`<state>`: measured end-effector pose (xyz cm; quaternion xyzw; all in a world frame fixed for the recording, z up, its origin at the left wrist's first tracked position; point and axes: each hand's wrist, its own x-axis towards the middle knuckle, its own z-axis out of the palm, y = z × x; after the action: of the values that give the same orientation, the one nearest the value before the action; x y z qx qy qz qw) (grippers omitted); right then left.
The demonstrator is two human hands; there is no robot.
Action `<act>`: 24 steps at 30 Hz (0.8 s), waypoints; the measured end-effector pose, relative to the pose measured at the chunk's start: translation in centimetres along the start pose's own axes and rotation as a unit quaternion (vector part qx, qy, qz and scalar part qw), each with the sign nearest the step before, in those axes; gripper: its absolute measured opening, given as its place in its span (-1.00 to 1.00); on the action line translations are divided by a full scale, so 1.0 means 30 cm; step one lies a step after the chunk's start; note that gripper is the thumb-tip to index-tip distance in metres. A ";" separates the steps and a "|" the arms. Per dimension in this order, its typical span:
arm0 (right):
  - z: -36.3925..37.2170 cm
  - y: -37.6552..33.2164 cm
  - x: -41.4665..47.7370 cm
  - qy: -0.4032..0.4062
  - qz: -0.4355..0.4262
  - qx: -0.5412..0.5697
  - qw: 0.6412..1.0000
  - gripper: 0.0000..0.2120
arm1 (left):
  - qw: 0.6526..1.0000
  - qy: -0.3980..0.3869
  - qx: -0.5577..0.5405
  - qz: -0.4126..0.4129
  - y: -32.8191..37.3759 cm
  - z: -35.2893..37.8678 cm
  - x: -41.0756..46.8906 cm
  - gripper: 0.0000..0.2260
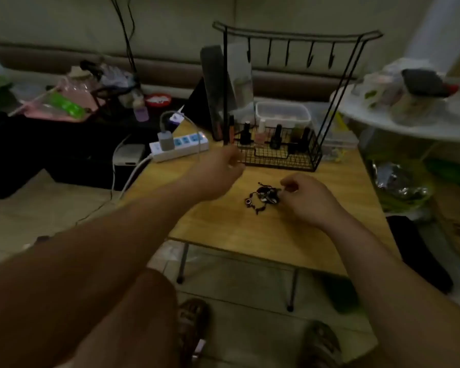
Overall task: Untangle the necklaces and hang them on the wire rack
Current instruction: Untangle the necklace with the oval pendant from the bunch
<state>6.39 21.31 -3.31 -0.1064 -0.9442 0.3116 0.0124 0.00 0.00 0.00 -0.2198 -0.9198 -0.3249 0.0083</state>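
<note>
Light, limp necklaces [264, 197] at centre, best taken by loose ends, are apparently pinched by the right hand [310, 199]; whether the left hand [218, 177] holds anything cannot be told.

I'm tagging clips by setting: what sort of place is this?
Likely a cluttered room at home: a low wooden table holds a wire rack with nail-polish bottles, a power strip and tangled necklaces.

Necklaces [264, 197] on table [316, 243], wire rack [290, 102] behind, power strip [179, 147] at its left
</note>
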 end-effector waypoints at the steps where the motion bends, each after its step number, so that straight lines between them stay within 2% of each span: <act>1: 0.018 -0.001 0.028 -0.011 0.012 0.013 1.000 -0.57 | 1.000 -0.019 -0.017 -0.008 0.002 0.054 0.014 -0.70; 4: 0.049 -0.013 0.073 -0.034 0.001 -0.006 0.999 -0.50 | 0.998 -0.054 -0.037 -0.008 -0.041 0.184 0.046 -0.63; 7: 0.075 -0.007 0.104 -0.010 -0.042 -0.049 0.998 -0.70 | 0.995 -0.073 -0.061 -0.016 -0.089 0.199 0.091 -0.59; 10: 0.086 0.006 0.122 0.032 -0.038 0.010 0.999 -0.86 | 0.994 -0.098 -0.049 0.004 -0.112 0.208 0.125 -0.52; 13: 0.082 0.019 0.122 0.025 -0.029 0.053 0.998 -0.82 | 0.994 -0.098 -0.009 0.047 -0.113 0.221 0.124 -0.52; 20: 0.074 0.010 0.077 -0.010 -0.030 0.067 0.997 -0.88 | 0.994 -0.076 0.019 0.079 -0.113 0.235 0.068 -0.84; 22: 0.063 0.004 0.073 -0.033 0.000 0.122 0.992 -0.89 | 0.995 -0.072 -0.007 0.066 -0.109 0.227 0.075 -0.92; 24: 0.047 0.016 0.075 -0.053 0.047 0.228 0.971 -0.87 | 0.994 -0.067 -0.076 0.030 -0.099 0.215 0.098 -0.95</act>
<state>4.16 21.32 -4.83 -0.1285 -0.8412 0.5244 -0.0282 -3.05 3.00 -6.40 -0.2688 -0.8840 -0.3777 -0.0604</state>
